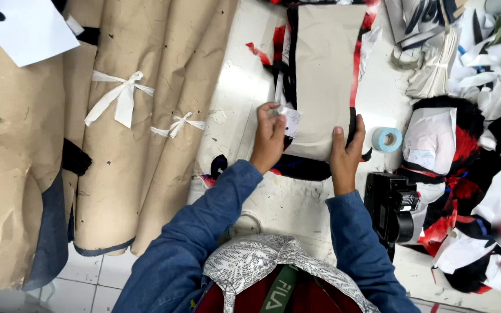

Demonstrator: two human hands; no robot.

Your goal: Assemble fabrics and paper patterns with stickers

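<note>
Brown paper pattern piece (325, 81) on top of a stack of cut fabric layers (285, 75), black and red at the edges, in the middle of the white worktable (239, 98), just ahead of both hands. Left hand (268, 136) at the near left corner of the stack, fingertips pinched narrow on a small white paper tag (291, 120). Right hand (346, 153) on the near right edge, thumb flat on the paper, fingers curled around the side of the bundle and partly hidden under it. Probably best to keep the right hand pressing firm, so that the layers stay aligned, and to place the tag flat and square near the corner, not over the edge. Left of the stack only a narrow strip of free table, then big rolls of brown paper (123, 145) tied with white strips. On the right, close by, a pale blue tape roll (387, 139) and a black hand tool (391, 206), beyond them heaps of cut fabric bundles (465, 174). Open room mostly toward the body, on the bare table between the forearms.
</note>
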